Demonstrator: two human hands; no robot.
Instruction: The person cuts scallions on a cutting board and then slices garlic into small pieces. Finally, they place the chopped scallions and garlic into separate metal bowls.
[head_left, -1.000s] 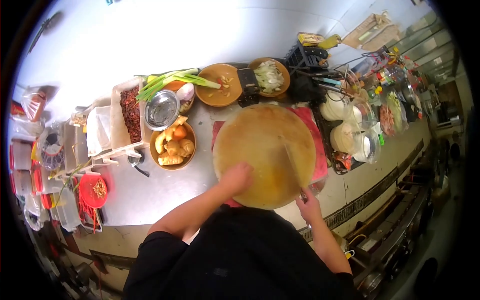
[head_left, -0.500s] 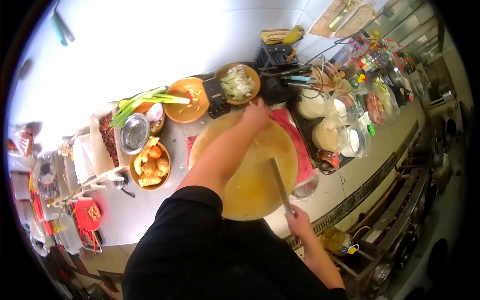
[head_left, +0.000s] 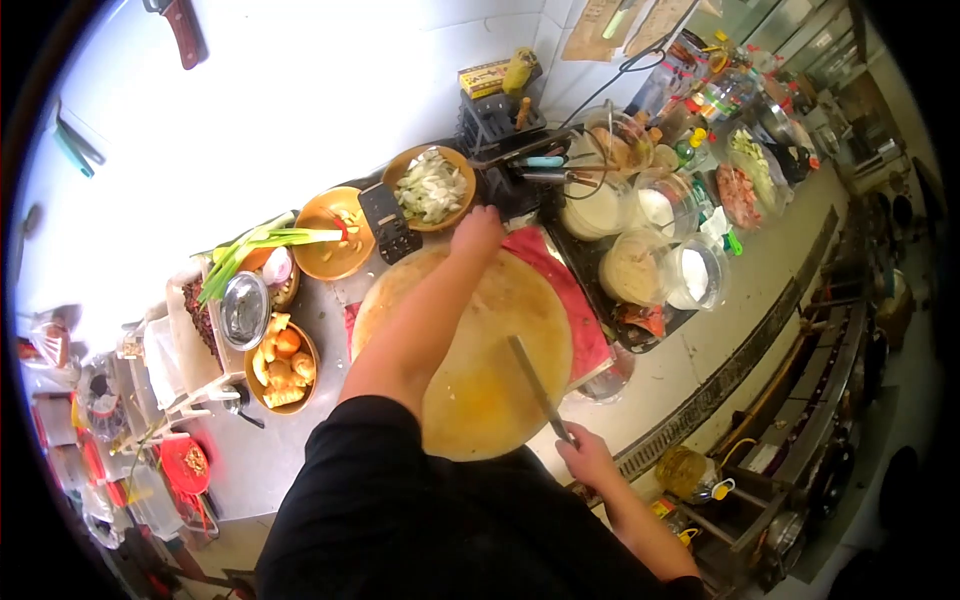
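Knife (head_left: 540,388) is in the right hand (head_left: 588,455), fingers wrapped round the handle, blade running forward and a bit left of that hand, over the near right part of the round board (head_left: 515,300). We're seeing it from above, so I can't tell if the edge touches the wood. My guess is it'd feel stiff and fairly hefty, with the weight out front, so the handle close up to the blade is where I'd hold it; damp fingers could make that grip slippery. Left hand (head_left: 480,230) is way out past the board's far edge, arm stretched across the top, well apart from the blade. It's just beside the brown bowl (head_left: 467,172) of pale chopped veg (head_left: 432,187), which lies to its left and slightly farther off. Fingers are too blurry, so no clue whether they're spread, pinched or holding something. Those pieces look light, kinda soft and probably slick, so I'd go for a loose scoop from the top rather than a squeeze. Red cloth (head_left: 530,245) pokes out from under the board, to the right of that hand.
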